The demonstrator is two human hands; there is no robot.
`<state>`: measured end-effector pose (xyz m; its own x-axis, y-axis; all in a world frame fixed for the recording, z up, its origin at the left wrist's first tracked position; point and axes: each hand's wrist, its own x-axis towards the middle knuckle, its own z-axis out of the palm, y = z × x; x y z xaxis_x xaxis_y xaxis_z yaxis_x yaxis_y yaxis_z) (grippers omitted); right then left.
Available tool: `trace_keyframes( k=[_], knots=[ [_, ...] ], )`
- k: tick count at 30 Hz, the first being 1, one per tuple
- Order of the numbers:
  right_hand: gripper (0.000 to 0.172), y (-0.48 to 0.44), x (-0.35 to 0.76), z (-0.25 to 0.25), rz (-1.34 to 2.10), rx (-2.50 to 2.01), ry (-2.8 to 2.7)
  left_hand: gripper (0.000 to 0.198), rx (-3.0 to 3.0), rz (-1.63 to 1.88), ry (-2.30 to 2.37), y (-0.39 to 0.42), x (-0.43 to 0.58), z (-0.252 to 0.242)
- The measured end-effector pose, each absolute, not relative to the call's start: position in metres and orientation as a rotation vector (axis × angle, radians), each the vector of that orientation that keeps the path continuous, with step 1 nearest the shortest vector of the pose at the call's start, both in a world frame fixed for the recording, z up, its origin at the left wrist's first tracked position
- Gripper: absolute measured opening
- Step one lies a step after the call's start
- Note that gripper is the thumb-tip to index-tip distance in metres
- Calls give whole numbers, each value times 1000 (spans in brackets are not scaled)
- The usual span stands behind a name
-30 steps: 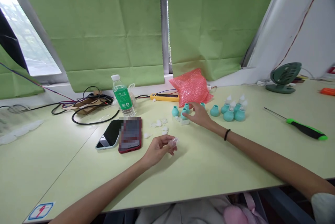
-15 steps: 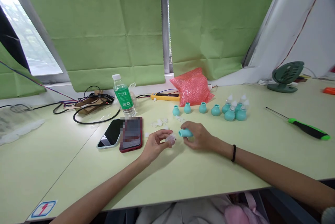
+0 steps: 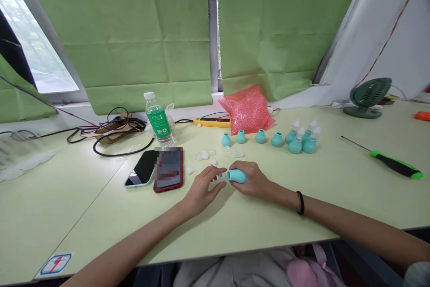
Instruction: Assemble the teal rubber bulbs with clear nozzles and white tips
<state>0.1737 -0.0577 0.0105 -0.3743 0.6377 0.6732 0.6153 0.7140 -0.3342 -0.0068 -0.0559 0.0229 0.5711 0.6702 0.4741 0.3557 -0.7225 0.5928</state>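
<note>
My right hand is wrapped round a turquoise bulb lying sideways, its open mouth facing left. Close to that mouth, my left hand pinches a small clear plastic piece between thumb and fingers. Whether the piece touches the rim is too small to tell. Behind my hands stand several open turquoise bulbs in a row. To their right is a group of several turquoise bulbs with clear pointed tips. Small clear and white pieces lie on the table beyond my left hand.
Two phones lie left of my left hand, with a water bottle behind them. Black cables, a yellow power strip and a red bubble-wrap bag line the back. At right are a screwdriver and a green fan.
The bulb and the clear piece have come closer together, the piece now near the bulb's mouth. My right hand's fingers have closed further round the bulb.
</note>
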Motion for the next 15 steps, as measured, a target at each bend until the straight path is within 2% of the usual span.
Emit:
trace_keyframes(
  k=[5,9,11,15],
  knots=[
    [13,-52,178,10,60,-1078,-2072,14,1948,1114,812,-52,-6,24],
    [12,-53,178,12,84,-1083,-2095,30,1579,1097,788,-49,-5,26],
    [12,-56,177,13,79,-1071,-2089,34,1544,1023,814,-48,-4,25],
    [13,-59,176,14,17,-1053,-2134,31,1687,921,820,-50,-5,22]
  ],
)
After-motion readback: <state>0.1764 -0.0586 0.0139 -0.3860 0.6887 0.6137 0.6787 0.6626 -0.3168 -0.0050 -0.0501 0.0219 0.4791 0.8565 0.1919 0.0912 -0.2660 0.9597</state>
